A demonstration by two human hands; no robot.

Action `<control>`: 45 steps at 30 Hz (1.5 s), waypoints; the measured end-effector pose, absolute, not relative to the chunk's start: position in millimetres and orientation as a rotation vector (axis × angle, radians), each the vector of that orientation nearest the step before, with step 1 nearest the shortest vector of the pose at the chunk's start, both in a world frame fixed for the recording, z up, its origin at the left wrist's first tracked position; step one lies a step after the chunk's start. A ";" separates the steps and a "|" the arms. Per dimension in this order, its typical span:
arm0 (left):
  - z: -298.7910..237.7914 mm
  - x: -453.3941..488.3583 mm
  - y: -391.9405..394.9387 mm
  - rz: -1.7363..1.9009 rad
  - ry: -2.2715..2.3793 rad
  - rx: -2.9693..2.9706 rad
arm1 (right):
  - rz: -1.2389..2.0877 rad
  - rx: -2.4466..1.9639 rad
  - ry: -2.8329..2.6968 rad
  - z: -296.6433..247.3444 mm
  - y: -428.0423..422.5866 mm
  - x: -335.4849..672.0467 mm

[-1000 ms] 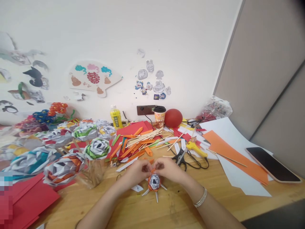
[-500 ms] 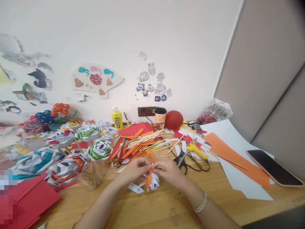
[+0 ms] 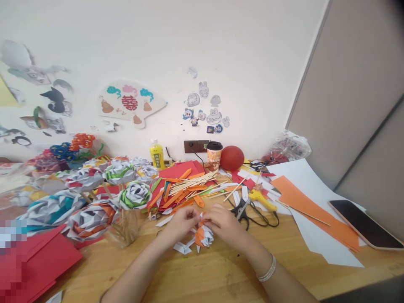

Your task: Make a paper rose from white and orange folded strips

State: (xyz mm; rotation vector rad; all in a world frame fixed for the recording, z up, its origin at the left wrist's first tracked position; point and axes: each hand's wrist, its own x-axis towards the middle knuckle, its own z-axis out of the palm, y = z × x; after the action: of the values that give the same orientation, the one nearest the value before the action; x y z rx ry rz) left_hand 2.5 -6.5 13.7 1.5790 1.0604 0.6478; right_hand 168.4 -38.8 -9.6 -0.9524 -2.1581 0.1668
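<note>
At the middle of the table's near side, both my hands work on a small folded paper flower (image 3: pixel 207 237) of white and orange strips. My left hand (image 3: pixel 182 223) pinches it from the left with thumb and forefinger at its top edge. From the other side my right hand (image 3: pixel 221 224) has its fingers closed on the flower's upper part. The fingertips hide the exact spot being gripped. White folded paper strips (image 3: pixel 183 248) stick out below the left hand, partly under the flower.
Behind the hands lie wooden sticks (image 3: pixel 192 185) and orange strips. Black-handled scissors (image 3: pixel 241 209) and a yellow glue gun (image 3: pixel 262 199) with its cord sit right. A phone (image 3: pixel 366 223) is far right. Finished paper roses (image 3: pixel 135 195) and a stick-filled cup (image 3: pixel 123 231) stand left.
The view has shifted slightly. The hands stay closed on the flower, which has turned a little so more of its orange side shows.
</note>
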 end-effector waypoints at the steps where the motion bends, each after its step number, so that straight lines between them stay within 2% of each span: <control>1: 14.1 2.5 -6.7 0.648 1.058 1.586 | 0.170 -0.959 -2.156 -9.7 -38.5 168.5; 7: 14.2 3.9 -7.8 0.589 1.055 1.536 | 0.134 -0.960 -2.204 -9.5 -39.5 168.1; 18: 13.5 2.1 -5.3 0.620 1.073 1.487 | 0.340 -0.914 -2.208 -1.5 -41.5 171.0; 27: 11.5 3.0 -4.9 0.601 1.082 1.561 | 0.449 -1.131 -2.080 1.7 -48.6 160.6; 30: 11.9 4.1 -6.7 0.628 1.111 1.632 | 0.383 -1.138 -2.112 -1.5 -44.3 161.5; 34: 17.4 3.8 -9.0 0.617 1.114 1.718 | 0.247 -0.893 -2.298 -5.1 -37.2 169.2; 45: 18.2 1.3 -10.1 0.501 1.084 1.365 | 0.421 -1.013 -2.189 0.0 -43.0 166.7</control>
State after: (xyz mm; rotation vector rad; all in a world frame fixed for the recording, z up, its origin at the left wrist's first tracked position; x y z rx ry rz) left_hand 1.3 -10.1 18.2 1.3653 1.0838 0.5010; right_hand 166.7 -43.0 0.0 -1.0129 -2.1886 0.4208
